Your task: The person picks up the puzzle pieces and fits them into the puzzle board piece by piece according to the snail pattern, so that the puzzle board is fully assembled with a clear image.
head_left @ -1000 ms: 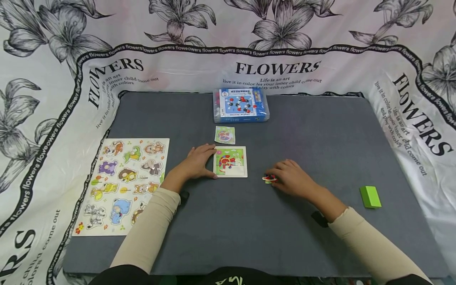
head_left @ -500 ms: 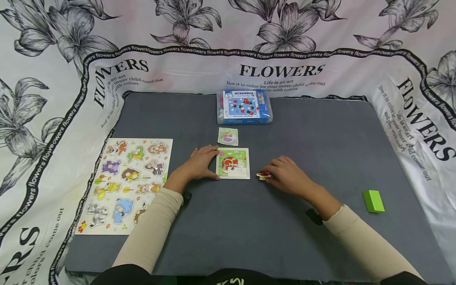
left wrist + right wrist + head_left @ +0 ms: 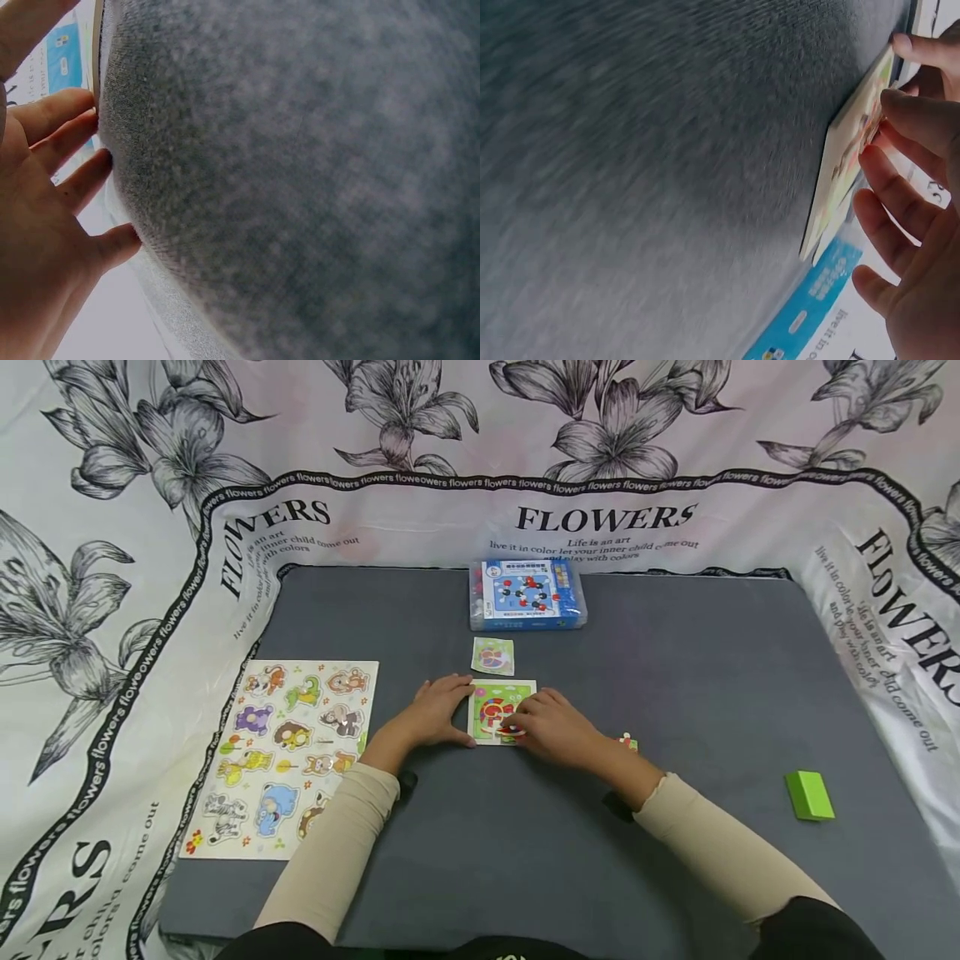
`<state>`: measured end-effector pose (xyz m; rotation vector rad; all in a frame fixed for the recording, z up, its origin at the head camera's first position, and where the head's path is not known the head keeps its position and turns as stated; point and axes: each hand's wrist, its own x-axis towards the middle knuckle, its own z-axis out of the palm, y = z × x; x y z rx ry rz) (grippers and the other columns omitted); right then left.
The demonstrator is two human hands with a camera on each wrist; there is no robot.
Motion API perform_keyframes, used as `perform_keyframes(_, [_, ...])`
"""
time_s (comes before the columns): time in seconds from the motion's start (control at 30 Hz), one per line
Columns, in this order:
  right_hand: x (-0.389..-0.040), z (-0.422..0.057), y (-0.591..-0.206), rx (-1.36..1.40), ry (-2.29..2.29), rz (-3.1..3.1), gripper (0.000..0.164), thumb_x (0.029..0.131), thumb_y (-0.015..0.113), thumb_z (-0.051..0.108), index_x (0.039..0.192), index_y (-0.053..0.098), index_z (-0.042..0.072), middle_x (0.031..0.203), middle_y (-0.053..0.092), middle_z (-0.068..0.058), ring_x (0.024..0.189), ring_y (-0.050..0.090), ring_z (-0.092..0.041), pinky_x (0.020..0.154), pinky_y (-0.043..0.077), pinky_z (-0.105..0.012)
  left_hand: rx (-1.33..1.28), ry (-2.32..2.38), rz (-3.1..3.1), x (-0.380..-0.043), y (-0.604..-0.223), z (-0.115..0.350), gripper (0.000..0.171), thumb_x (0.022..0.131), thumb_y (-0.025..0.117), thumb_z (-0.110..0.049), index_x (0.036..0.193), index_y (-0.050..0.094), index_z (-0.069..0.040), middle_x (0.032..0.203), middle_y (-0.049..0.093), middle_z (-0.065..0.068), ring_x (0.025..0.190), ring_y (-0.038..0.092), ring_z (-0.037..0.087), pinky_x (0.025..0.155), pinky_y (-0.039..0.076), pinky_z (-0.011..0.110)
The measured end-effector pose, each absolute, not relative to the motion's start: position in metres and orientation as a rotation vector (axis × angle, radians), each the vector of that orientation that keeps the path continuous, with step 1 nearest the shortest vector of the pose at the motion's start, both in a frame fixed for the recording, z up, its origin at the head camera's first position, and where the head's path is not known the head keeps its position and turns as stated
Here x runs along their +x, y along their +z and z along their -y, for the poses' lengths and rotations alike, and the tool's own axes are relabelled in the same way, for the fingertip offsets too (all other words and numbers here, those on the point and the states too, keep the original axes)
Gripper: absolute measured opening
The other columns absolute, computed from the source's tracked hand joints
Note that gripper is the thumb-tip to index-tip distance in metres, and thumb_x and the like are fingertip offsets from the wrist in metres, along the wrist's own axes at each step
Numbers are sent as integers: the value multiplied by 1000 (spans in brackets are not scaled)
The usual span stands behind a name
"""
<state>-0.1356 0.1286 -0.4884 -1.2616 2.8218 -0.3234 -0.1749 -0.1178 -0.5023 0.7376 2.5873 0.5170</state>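
A small square jigsaw board [image 3: 471, 727] with a green and red picture lies flat in the middle of the table in the head view. My left hand [image 3: 433, 714] rests along its left edge, with the fingertips at the top corner and the thumb lower down; the fingers look extended in the left wrist view. Over the board's lower right part, my right hand [image 3: 558, 731] pinches a puzzle piece [image 3: 512, 732] between thumb and fingers. That piece is mostly covered by the fingers. Another loose puzzle piece [image 3: 628, 742] peeks out behind the right wrist.
Behind the board lies a small picture card [image 3: 493, 656], then a blue clear-sided box [image 3: 528, 597]. On the left is a large animal picture board [image 3: 258, 852], partly under the left forearm. A bright green block [image 3: 810, 796] sits far right on the grey table [image 3: 697, 660].
My right hand has moved left from beside the jigsaw board to over it, carrying a puzzle piece and leaving another piece behind on the table. The left hand keeps its place at the board's edge.
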Motion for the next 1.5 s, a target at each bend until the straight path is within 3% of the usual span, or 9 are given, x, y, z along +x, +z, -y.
perform_keyframes(0.73, [-138, -116, -490, -1260, -206, -2866, 27, 89, 71, 21, 116, 72, 19, 106, 65, -6, 106, 57, -27, 102, 38, -47, 710, 526, -2578, -176, -495, 111, 94, 75, 81, -45, 150, 37, -9, 159, 26, 7, 149, 16, 27, 116, 12, 59])
perform_keyframes(1.07, [-135, -116, -488, -1248, -131, -2826, 34, 91, 69, 20, 125, 68, 20, 120, 66, -4, 109, 57, -27, 103, 37, -49, 718, 515, -2594, -176, -497, 114, 93, 75, 82, -45, 149, 38, -8, 158, 29, 8, 148, 19, 29, 116, 13, 60])
perform_keyframes(1.5, [-122, -176, -474, -1091, -305, -2871, 36, 84, 77, 18, 118, 70, 12, 114, 67, -7, 112, 56, -30, 101, 39, -51, 710, 530, -2577, -173, -501, 116, 95, 74, 82, -46, 149, 38, -9, 159, 27, 7, 149, 17, 28, 117, 11, 58])
